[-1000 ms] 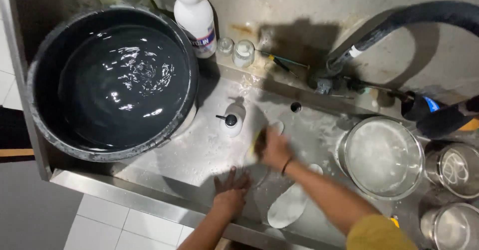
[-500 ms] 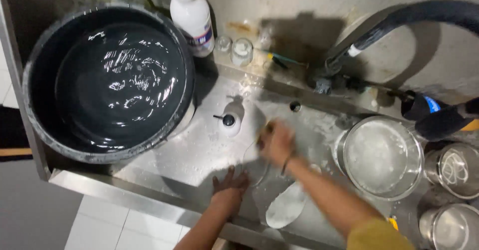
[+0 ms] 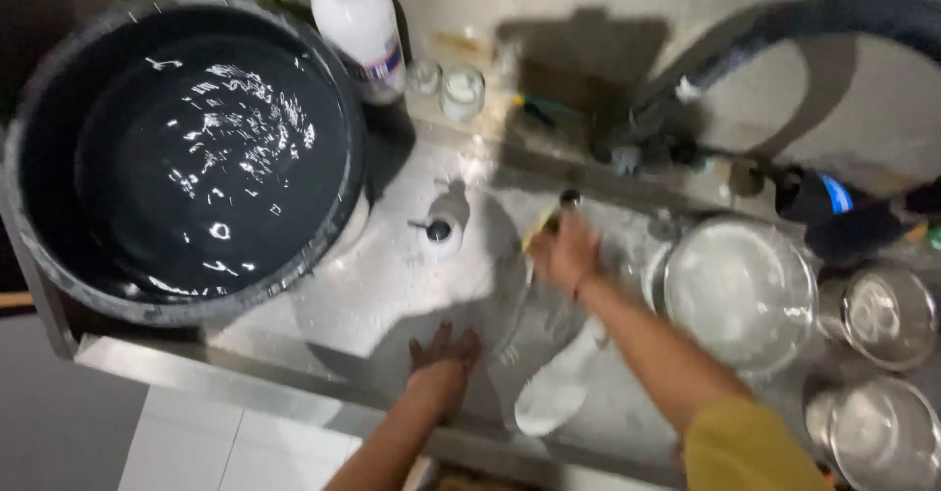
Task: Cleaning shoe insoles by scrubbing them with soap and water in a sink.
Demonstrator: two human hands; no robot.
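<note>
Hands are working over a wet steel sink [image 3: 412, 285]. The right hand [image 3: 567, 254] is closing its fingers around a yellow-green sponge [image 3: 539, 226], pressing it against the upper edge of a clear glass plate [image 3: 515, 305] that is standing tilted in the sink; motion blur is hiding the exact grip. The left hand [image 3: 443, 354] is lying at the plate's lower left edge, its fingers spread and pointing away from the person, appearing to be steadying the glass, though whether they are gripping it is hard to tell.

Just below the right forearm, a white oval dish [image 3: 559, 393] is lying on the sink floor. A small white soap dispenser [image 3: 439, 231] is standing just left of the plate. A large black tub [image 3: 186, 148] full of water is sitting at the left, with a white plastic bottle [image 3: 363, 21] and two small glass jars [image 3: 446, 84] behind it on the ledge. To the right, a foamy round steel bowl [image 3: 740, 290] is sitting beside two smaller steel pots [image 3: 882, 373]. A black hose [image 3: 784, 25] is arching over from the right toward the tap.
</note>
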